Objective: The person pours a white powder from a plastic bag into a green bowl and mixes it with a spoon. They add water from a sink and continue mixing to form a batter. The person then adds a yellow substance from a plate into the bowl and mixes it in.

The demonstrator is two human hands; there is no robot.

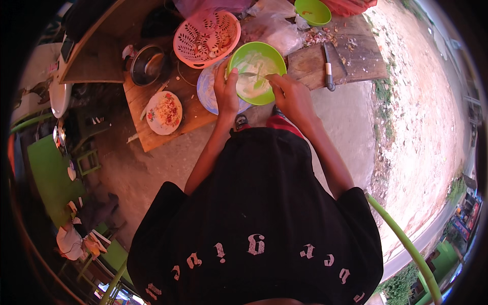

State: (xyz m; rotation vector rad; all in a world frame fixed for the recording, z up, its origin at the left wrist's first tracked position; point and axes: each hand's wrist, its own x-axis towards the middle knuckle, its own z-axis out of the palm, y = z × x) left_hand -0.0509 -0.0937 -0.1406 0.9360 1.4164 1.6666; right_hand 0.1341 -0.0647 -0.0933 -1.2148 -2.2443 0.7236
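My left hand (227,88) grips the left rim of a green plastic bowl (280,57), thumb on the near side. A white paste or batter (259,63) coats the bowl's inside. The fingers of my right hand (292,93) pinch the handle of a metal spoon (249,74), whose head dips into the white mix. Below the bowl lies a blue and white plate (207,97), partly covered by my left hand and the bowl.
A pink plastic basket (187,42) holds peelings. Nearby are a metal pot (141,68), a floral plate (164,126) of chopped food, and a knife (328,68) on a wooden cutting board (305,66). Plastic bags (270,32) and another green bowl (314,15) stand behind. A person (70,242) sits at left.
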